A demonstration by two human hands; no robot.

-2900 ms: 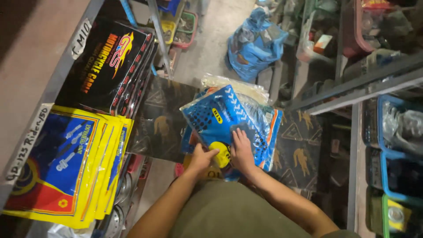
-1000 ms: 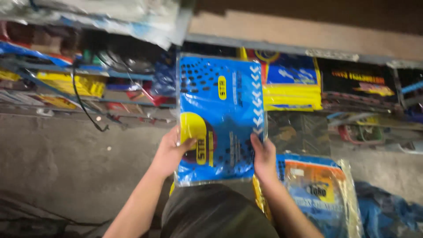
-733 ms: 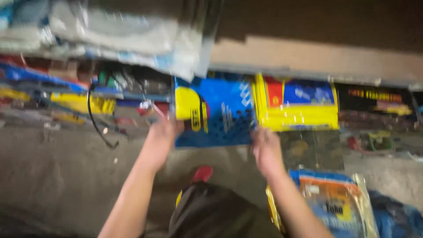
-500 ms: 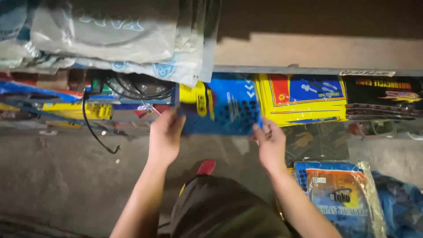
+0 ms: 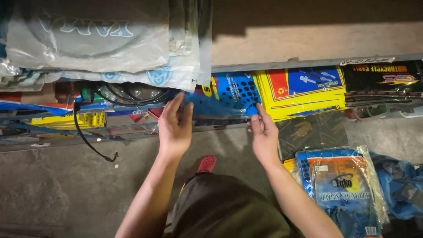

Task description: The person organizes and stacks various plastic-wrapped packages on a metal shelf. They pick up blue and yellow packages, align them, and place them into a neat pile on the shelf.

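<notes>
A stack of flat blue packets (image 5: 227,94) with black dot pattern and a yellow patch lies on a metal shelf (image 5: 132,130). My left hand (image 5: 175,123) rests against the stack's left edge, fingers together and pointing up. My right hand (image 5: 264,132) presses its right front corner, index finger stretched along the edge. The packets sit almost fully inside the shelf, between clear plastic bags and a yellow stack. Neither hand grips anything.
Yellow, blue and red packets (image 5: 304,90) lie right of the blue stack, black packets (image 5: 383,79) beyond. Clear plastic bags (image 5: 101,39) hang over the upper shelf. A black cable (image 5: 88,141) dangles left. On the floor lies a bundle of blue packets (image 5: 341,189) at lower right.
The blue packets, held upright in both hands a second ago, were tipped flat and pushed onto the shelf. Both hands now rest at their edges.
</notes>
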